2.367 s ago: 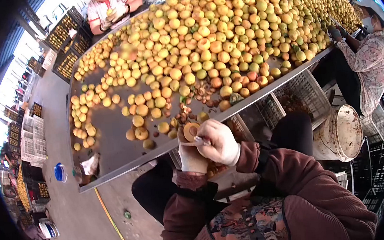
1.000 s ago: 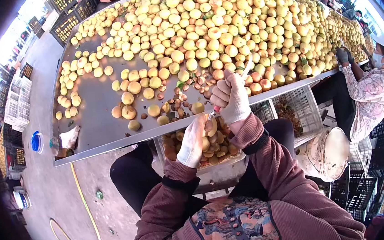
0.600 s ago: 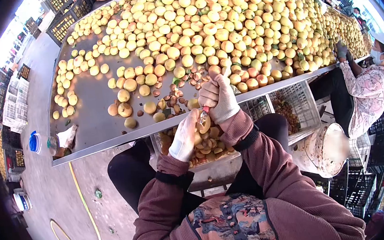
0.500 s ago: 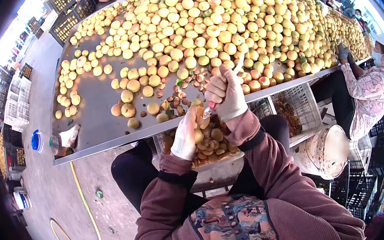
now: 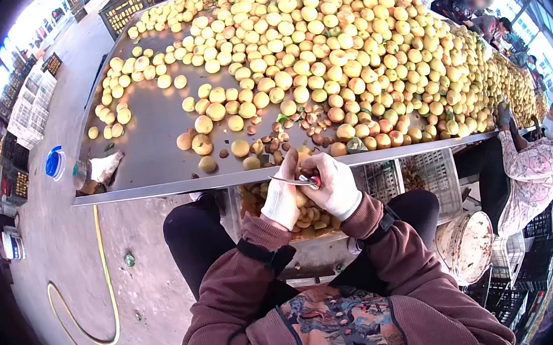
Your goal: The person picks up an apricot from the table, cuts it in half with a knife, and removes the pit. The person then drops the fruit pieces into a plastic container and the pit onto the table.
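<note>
My right hand [image 5: 334, 186], in a whitish glove, is closed around a small knife [image 5: 285, 181] with a red handle. The blade points left, across the front of my left hand [image 5: 281, 197]. That hand, gloved too, is closed on an apricot, which is mostly hidden by the fingers. Both hands meet just off the near edge of the metal table [image 5: 147, 128]. Below them a crate holds many halved apricots [image 5: 313, 218]. Whole apricots [image 5: 318, 44] are heaped across the table, with pits and scraps [image 5: 308, 118] lying closer to me.
A crumpled white cloth or bag [image 5: 104, 168] lies at the table's left corner. To my right stand a white crate [image 5: 439, 175] and a stained bucket [image 5: 466, 248]. A person in a patterned top [image 5: 536, 166] sits farther right. A yellow hose [image 5: 106, 273] curves over the floor.
The knife, earlier pointing up from my raised right fist, now lies level with its blade across my left hand. My right hand has come down beside the left. The view has shifted.
</note>
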The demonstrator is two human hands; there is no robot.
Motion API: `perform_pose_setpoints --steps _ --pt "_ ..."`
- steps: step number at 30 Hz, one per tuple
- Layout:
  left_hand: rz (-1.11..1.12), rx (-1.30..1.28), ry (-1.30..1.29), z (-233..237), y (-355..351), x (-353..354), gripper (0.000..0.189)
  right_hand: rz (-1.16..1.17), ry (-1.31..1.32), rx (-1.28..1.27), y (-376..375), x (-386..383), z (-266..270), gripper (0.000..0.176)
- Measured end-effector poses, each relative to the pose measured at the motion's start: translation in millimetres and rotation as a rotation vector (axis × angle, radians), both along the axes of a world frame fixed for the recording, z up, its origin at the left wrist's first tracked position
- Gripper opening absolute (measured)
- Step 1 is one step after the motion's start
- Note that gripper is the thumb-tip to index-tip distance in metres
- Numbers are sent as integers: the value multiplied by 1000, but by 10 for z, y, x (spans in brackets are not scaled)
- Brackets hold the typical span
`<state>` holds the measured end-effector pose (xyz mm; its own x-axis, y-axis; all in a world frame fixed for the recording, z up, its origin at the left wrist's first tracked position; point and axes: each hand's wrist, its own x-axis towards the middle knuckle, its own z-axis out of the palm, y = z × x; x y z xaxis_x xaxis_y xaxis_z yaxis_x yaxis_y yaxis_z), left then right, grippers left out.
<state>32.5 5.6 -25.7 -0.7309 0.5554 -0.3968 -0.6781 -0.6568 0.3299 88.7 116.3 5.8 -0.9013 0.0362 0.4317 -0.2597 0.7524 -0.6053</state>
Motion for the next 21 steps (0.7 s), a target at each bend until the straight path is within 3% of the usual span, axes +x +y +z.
perform_pose_setpoints --steps 1,2,4,6,8,9,10,11,12,13,14,15,16,17,18,19,21 --pt "-18 -57 144 57 -52 44 37 -39 41 -31 -14 7 -7 38" --pt "-18 -58 146 119 -121 75 37 -78 79 -61 -33 5 1 37" --pt "-53 -334 491 196 -274 112 43 -224 27 -264 -93 -42 61 30" --pt "-312 -485 738 -217 -286 102 46 -320 24 -348 -40 -256 156 29" --pt "-323 -772 1308 -777 -216 128 40 -285 63 -373 130 -467 145 23" --pt "-331 -775 1316 -858 -233 116 40 -281 79 -334 246 -528 107 23" --pt "-456 -964 1411 -931 -244 86 41 -278 99 -295 343 -557 80 22" --pt "-580 -1157 1499 -939 -256 49 42 -236 33 -519 402 -555 63 20" --pt "-584 -1162 1514 -727 -298 41 42 -189 -32 -744 428 -562 62 20" --pt "-682 -1355 1523 -340 -353 71 45 -217 -136 -943 373 -527 181 22" --pt "-774 -1552 1521 -121 -371 66 47 -216 -122 -950 374 -504 216 22" --pt "-410 -1403 1645 -141 -431 30 49 -222 -174 -886 388 -488 233 24" --pt "-347 -1375 1546 259 -482 -6 42 -235 -222 -828 409 -471 226 25" --pt "-91 -1541 1567 358 -520 -122 38 -173 -121 -778 472 -490 29 28" --pt "69 -1675 1547 453 -563 -278 37 -163 -211 -867 406 -407 169 29" --pt "123 -1840 1677 422 -624 -517 38 -144 -267 -922 354 -328 271 28" --pt "-260 -2249 1591 328 -674 -865 48 -104 -325 -976 277 -265 306 26"
